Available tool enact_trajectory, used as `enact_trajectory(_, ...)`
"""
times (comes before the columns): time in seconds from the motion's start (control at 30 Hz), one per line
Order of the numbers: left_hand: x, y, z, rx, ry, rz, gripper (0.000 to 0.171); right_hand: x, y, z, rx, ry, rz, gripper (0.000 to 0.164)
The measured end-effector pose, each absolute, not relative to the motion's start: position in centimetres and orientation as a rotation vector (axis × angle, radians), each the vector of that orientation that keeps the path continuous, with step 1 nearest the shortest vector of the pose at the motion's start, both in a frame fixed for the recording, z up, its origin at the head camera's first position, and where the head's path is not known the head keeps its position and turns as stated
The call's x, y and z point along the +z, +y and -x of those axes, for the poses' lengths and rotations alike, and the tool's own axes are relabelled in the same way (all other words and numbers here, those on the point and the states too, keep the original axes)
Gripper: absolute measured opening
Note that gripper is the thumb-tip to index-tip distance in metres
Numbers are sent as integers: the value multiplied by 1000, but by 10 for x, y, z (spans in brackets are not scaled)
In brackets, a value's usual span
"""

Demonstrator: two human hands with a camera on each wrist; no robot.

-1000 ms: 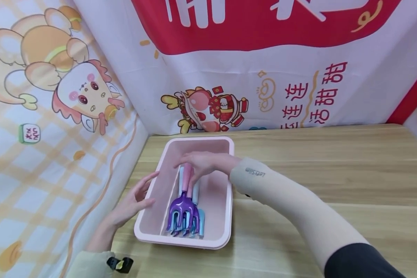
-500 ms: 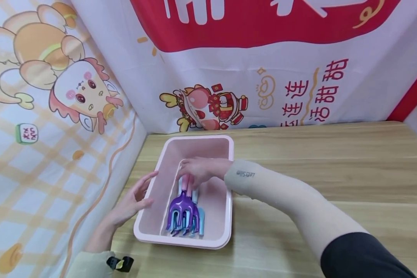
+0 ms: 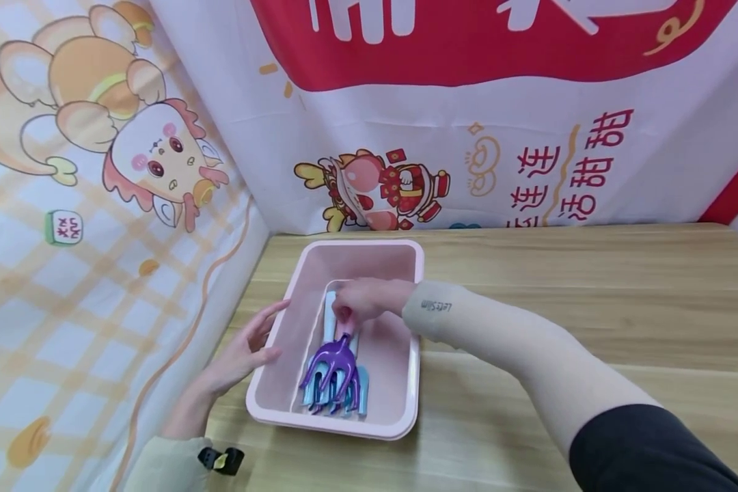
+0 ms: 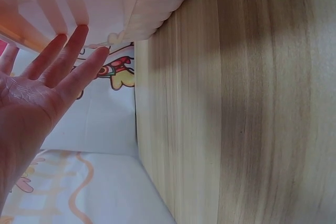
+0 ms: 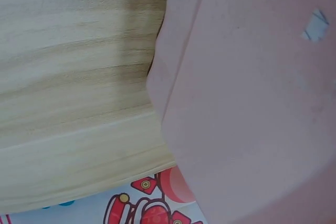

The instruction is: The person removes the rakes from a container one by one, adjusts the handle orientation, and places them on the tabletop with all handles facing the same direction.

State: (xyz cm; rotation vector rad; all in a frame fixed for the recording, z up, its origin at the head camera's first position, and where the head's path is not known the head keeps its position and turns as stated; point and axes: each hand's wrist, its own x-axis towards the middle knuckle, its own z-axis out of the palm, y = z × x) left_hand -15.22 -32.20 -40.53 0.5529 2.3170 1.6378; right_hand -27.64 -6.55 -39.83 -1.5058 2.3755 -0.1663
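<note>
A pink plastic bin [image 3: 395, 362] stands on the table. In it, my right hand [image 3: 364, 301] grips the pink handle of a purple hand fork [image 3: 334, 359], its tines pointing toward me over the other tools. Light-blue tools [image 3: 363, 391] lie below it, one pale blue handle [image 3: 329, 318] showing beside my fingers. Another purple tool head shows under the fork. My left hand [image 3: 246, 352] rests with extended fingers against the bin's left side; the left wrist view shows its fingertips on the outer wall [image 4: 113, 3]. The right wrist view shows bin wall, not the hand.
The wooden table [image 3: 559, 294] extends right of the bin. A white printed cloth [image 3: 486, 137] hangs behind it, and a checked cartoon cloth [image 3: 98, 287] rises along the left side, close to my left forearm. A small pale patch [image 5: 316, 26] shows on the bin's pink surface.
My right hand has closed around the pink handle, and the purple fork has shifted and tilted, uncovering more of the pale blue handle. My left hand stays at the bin's side.
</note>
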Motion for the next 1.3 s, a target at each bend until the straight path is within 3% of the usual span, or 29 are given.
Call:
enact_trajectory(0.47,-405,-318,152,1606,2347,-545,71,-397,-47,270,-375,2194,1053,19)
enact_trajectory(0.7,-404,-317,152,1601,2355,-543,71,-394,-45,269,-222,2173,1142,18)
enact_trajectory(1.07,-403,-318,150,1618,2343,-526,72,-386,-44,266,-411,2133,1031,15)
enact_trajectory(1.3,-404,-320,150,1611,2354,-533,71,-381,-42,271,-400,2070,1120,15)
